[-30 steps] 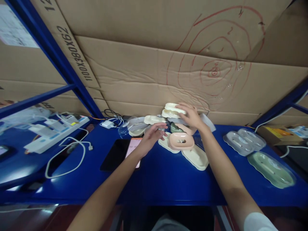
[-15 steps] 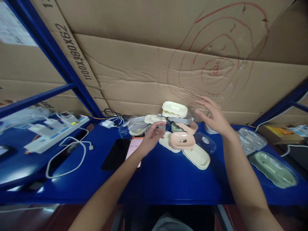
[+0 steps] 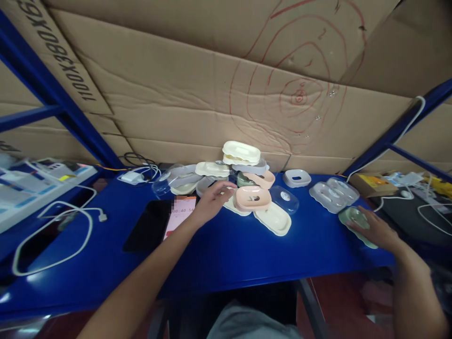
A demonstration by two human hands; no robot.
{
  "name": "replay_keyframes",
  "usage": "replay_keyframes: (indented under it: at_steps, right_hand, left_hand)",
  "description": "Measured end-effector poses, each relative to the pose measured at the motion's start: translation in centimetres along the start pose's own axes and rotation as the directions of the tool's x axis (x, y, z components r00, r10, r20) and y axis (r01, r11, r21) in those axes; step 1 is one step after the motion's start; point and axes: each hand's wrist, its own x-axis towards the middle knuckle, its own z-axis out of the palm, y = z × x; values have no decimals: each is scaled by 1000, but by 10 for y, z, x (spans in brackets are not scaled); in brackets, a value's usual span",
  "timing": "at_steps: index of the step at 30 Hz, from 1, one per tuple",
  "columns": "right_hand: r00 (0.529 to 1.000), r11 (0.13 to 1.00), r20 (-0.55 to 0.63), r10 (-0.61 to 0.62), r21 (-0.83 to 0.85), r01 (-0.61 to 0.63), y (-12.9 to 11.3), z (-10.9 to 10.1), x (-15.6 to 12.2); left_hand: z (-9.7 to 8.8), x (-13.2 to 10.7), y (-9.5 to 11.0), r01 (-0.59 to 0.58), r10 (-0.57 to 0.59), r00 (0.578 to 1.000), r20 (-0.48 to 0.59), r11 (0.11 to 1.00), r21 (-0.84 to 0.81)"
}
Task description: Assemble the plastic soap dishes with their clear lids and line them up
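My right hand (image 3: 378, 229) lies over the green soap dish (image 3: 358, 219) with a clear cover at the right of the table, its fingers wrapped over the dish. My left hand (image 3: 213, 201) hovers at the left edge of the pile, fingers loosely bent and seemingly holding nothing. Close to its fingertips are a pink soap dish body (image 3: 253, 198) and a cream tray (image 3: 273, 218). Behind these, a cream dish (image 3: 241, 153) tops the heap, above grey, pink and green parts. A clear lid (image 3: 284, 199) rests at the pile's right side.
A grey-white dish body (image 3: 297, 178) stands near the cardboard wall (image 3: 169, 89). Right of it lies a grey dish with a clear cover (image 3: 328, 197). On the left are a phone showing a timer (image 3: 181, 215), a black tablet-like slab (image 3: 148, 226), a white cable (image 3: 88, 235) and power strips (image 3: 21, 202).
My right hand has moved from above the back of the table to the right, down onto the green soap dish. The left hand stays by the pile. The view has shifted right.
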Motion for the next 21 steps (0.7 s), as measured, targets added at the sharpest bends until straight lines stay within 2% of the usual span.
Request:
replay_keyframes:
  at_steps: [3, 5, 8, 11, 14, 16, 17, 19, 21]
  right_hand:
    - [996, 999, 83, 27, -49, -23, 6, 6, -23]
    - [994, 998, 106, 32, -59, -25, -3, 2, -38]
    - [993, 999, 117, -27, 50, 21, -28, -9, -55]
    - [982, 954, 72, -173, 259, 149, -78, -24, -62]
    - [948, 861, 17, -317, 425, 280, -159, -41, -61]
    - [882, 759, 0, -471, 510, 405, -221, -49, -58]
    - [825, 685, -24, -565, 544, 485, -251, -52, -56]
    - [682, 522, -34, -730, 617, 589, -305, -54, -49]
    - [607, 408, -61, -793, 687, 602, -345, -51, -39]
  left_hand:
    - [2, 1, -2, 2, -3, 1000, 29, 1000, 11]
    - [4, 1, -3, 10, -10, 999, 47, 1000, 10]
    - [11, -3, -2, 18, -17, 995, 97, 1000, -10]
    - [22, -13, 5, 16, -5, 981, 193, 998, -57]
    - [35, -25, 15, 44, 17, 942, 334, 984, -175]
    - [39, -31, 19, 107, 36, 904, 426, 946, -307]
    - [40, -33, 21, 137, 45, 893, 447, 920, -368]
    - [37, -34, 22, 157, 42, 910, 412, 885, -438]
    - [30, -31, 21, 158, 3, 947, 320, 865, -476]
